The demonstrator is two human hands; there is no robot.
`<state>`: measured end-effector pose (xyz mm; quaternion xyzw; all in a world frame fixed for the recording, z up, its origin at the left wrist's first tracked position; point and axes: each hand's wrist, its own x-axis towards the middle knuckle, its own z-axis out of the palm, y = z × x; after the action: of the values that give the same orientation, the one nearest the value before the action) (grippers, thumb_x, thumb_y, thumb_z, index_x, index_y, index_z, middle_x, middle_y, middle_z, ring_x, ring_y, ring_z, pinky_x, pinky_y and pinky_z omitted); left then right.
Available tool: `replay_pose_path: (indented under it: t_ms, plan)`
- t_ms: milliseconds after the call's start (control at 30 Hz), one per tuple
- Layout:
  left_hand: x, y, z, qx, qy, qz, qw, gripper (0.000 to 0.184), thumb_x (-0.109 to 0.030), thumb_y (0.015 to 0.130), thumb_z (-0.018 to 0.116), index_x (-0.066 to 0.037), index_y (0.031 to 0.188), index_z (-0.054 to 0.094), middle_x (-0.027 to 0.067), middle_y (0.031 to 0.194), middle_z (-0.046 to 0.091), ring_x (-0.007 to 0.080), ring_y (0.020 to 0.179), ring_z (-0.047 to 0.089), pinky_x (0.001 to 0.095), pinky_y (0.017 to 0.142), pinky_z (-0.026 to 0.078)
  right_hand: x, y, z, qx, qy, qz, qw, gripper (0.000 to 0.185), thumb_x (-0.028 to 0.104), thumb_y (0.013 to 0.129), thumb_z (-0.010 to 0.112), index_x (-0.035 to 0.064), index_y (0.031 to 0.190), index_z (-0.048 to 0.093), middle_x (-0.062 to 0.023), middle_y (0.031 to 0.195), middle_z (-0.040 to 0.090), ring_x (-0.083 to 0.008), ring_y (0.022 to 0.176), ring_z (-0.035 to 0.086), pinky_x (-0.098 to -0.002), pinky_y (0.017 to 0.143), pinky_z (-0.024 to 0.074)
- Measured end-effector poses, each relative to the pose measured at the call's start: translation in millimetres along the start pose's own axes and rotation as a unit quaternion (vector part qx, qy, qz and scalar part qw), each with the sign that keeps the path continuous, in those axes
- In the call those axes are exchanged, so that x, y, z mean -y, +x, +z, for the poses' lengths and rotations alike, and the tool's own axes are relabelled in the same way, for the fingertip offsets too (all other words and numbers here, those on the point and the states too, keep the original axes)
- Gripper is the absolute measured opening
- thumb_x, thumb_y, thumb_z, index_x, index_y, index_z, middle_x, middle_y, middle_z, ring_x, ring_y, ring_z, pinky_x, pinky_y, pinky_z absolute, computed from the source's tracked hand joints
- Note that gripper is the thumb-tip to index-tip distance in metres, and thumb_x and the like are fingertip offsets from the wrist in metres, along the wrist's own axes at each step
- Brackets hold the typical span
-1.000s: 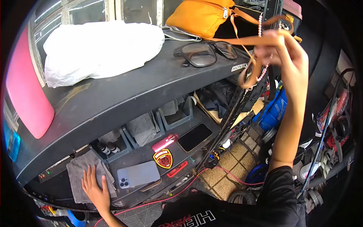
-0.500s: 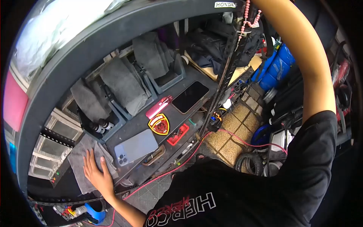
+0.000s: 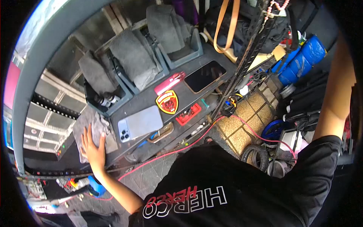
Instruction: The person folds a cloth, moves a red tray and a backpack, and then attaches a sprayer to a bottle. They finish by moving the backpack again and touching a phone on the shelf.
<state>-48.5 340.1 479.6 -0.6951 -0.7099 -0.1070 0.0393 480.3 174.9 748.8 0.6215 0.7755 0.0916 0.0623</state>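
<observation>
My left hand (image 3: 94, 148) lies flat, fingers spread, on a crumpled grey cloth (image 3: 86, 118) at the left end of the dark shelf (image 3: 124, 109). Just right of it, a light-blue phone (image 3: 141, 123) lies with its camera side up. My right arm (image 3: 334, 102) reaches up along the right edge, and its hand is out of the frame. Farther along the shelf are a red-and-yellow shield-shaped patch (image 3: 167, 102), a pink-red item (image 3: 169, 83) and a second phone (image 3: 205, 76), its dark screen up.
Grey bins (image 3: 181, 59) holding folded grey cloths (image 3: 134, 56) line the shelf's back. Below the patch sits a red tray (image 3: 188, 114). A tan strap (image 3: 223, 30) hangs near the black perforated post (image 3: 247, 53). A red cable (image 3: 170, 153) crosses the floor by a tyre (image 3: 254, 157).
The view has shifted, so the shelf sits higher. My right arm has swung farther right. The tan strap has come into view at the top. My left hand stays on the cloth.
</observation>
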Motion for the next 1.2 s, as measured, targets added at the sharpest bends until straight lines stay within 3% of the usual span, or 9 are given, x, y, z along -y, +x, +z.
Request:
replay_pose_path:
  t_ms: [233,400,433,500,567,700,833,933,1200]
  plan:
    - [0,-10,11,-0.061,0.006,0.032,0.998,0.07,-0.057,0.1,0.056,-0.025,0.16,0.039,0.0064,0.167,0.034,0.0281,0.156,0.026,0.0629,0.122,0.006,11,-38,26,-0.044,0.078,-0.161,0.983,0.036,0.039,0.099,0.063,0.004,0.092,0.07,-0.0125,0.072,0.068,-0.0312,0.062,0.067,-0.0401,0.055,0.0529]
    - [-70,-55,-25,-0.204,-0.17,0.116,0.957,0.031,-0.017,0.104,0.06,-0.002,0.128,0.07,0.0154,0.124,0.073,0.0261,0.118,0.067,0.0368,0.105,0.047,51,39,174,0.2,0.381,-0.303,0.85,0.046,0.045,0.103,0.061,0.0015,0.088,0.068,-0.0129,0.074,0.07,-0.026,0.062,0.07,-0.0369,0.053,0.0532]
    - [-87,-68,-18,-0.267,-0.225,0.105,0.931,0.024,-0.013,0.104,0.059,0.0,0.119,0.072,0.0152,0.114,0.075,0.0249,0.102,0.07,0.0386,0.097,0.051,74,57,228,0.342,0.563,-0.164,0.735,0.053,0.049,0.104,0.056,-0.0006,0.09,0.069,-0.0123,0.08,0.074,-0.0221,0.066,0.073,-0.0342,0.057,0.0562]
    - [-99,-92,4,-0.275,-0.3,0.127,0.905,0.023,-0.016,0.104,0.058,0.001,0.104,0.074,0.0136,0.092,0.076,0.0217,0.082,0.07,0.0387,0.082,0.055,125,92,393,0.336,0.69,-0.017,0.641,0.054,0.051,0.106,0.051,-0.0007,0.117,0.065,-0.0112,0.086,0.073,-0.019,0.067,0.073,-0.032,0.059,0.0593]
    - [-138,-111,30,-0.163,-0.415,0.187,0.875,0.028,-0.019,0.104,0.059,0.0,0.091,0.074,0.01,0.074,0.071,0.0194,0.068,0.066,0.0376,0.071,0.054,156,95,526,0.255,0.743,0.123,0.606,0.056,0.054,0.104,0.054,0.0029,0.126,0.056,-0.0126,0.096,0.071,-0.0169,0.071,0.073,-0.0354,0.058,0.0608]
    - [-183,-132,132,0.163,-0.328,0.124,0.922,0.032,-0.025,0.103,0.063,0.003,0.092,0.074,0.0087,0.076,0.074,0.0157,0.07,0.068,0.0337,0.065,0.054,194,100,619,0.131,0.863,0.357,0.334,0.058,0.054,0.1,0.062,-0.0002,0.122,0.056,-0.0201,0.094,0.07,-0.0278,0.07,0.073,-0.0391,0.059,0.0636]
    - [-129,-141,268,0.529,-0.477,-0.202,0.672,0.046,-0.041,0.107,0.054,-0.005,0.135,0.057,0.0135,0.116,0.074,0.0198,0.091,0.072,0.0305,0.077,0.058,208,128,630,0.044,0.818,0.442,0.365,0.056,0.047,0.1,0.064,-0.008,0.091,0.064,-0.0228,0.082,0.072,-0.033,0.066,0.075,-0.0419,0.053,0.0633]
    - [-83,-132,335,0.529,-0.536,-0.424,0.503,0.042,-0.044,0.102,0.062,-0.007,0.118,0.053,0.0156,0.119,0.072,0.0272,0.102,0.072,0.0394,0.085,0.061,202,127,626,0.038,0.77,0.45,0.452,0.047,0.037,0.102,0.061,-0.0064,0.083,0.069,-0.0197,0.078,0.074,-0.0291,0.062,0.075,-0.0379,0.051,0.0623]
    - [-88,-102,350,0.35,-0.599,-0.389,0.606,0.043,-0.03,0.098,0.061,-0.001,0.128,0.053,0.0161,0.127,0.064,0.03,0.113,0.068,0.0427,0.095,0.06,214,135,608,0.034,0.713,0.538,0.448,0.042,0.032,0.101,0.058,-0.0067,0.092,0.072,-0.017,0.079,0.076,-0.0247,0.06,0.075,-0.0358,0.051,0.0624]
